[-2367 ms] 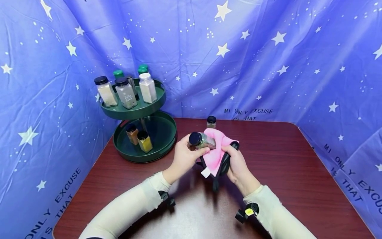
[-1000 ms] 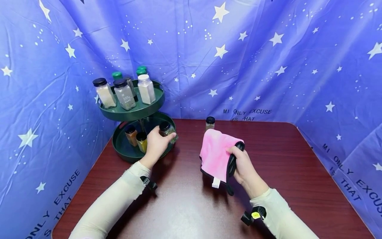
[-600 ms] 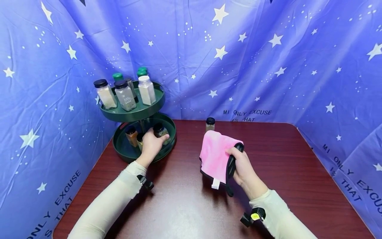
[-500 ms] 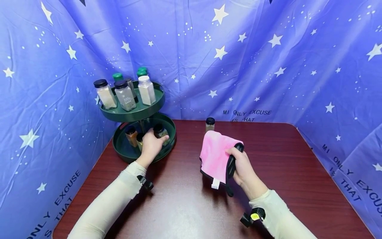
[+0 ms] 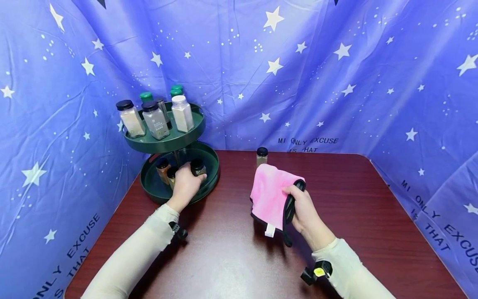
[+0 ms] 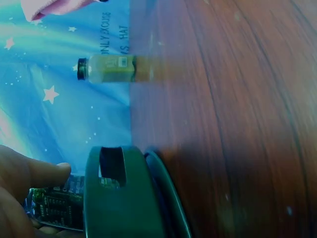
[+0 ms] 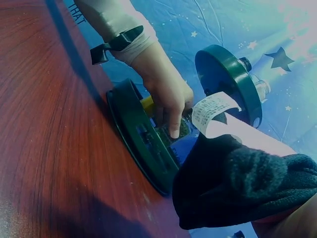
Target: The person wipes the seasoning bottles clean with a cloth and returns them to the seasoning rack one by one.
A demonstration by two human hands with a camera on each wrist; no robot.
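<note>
Head view: the left hand [image 5: 186, 182] reaches into the green lower tray [image 5: 213, 167], beneath the upper tray [image 5: 164, 146], with its thumb and fingers curled round a black-lidded herb jar [image 5: 198, 167]. The herb jar is roughly upright inside the rim, towards the right of the tray; the yellow jar [image 5: 171, 178] and the orange-brown jar [image 5: 163, 172] stand to its left, partly covered or crowded by the hand. In the left wrist view the tray wall hides the base of the herb jar, so I cannot tell whether it touches the tray floor. The right hand [image 5: 304, 209] grips a pink cloth [image 5: 269, 195] above the surface [image 5: 354, 207], well apart from both trays.

The step in hand looks like setting the herb jar into its place. The next move seems to call for seating its base flat, then loosening the left fingers and drawing them out without knocking the yellow jar close by. After that, the lone jar [image 5: 262, 157] on the surface, beyond the cloth, is probably the one to fetch, with the cloth held ready for wiping it.
</note>
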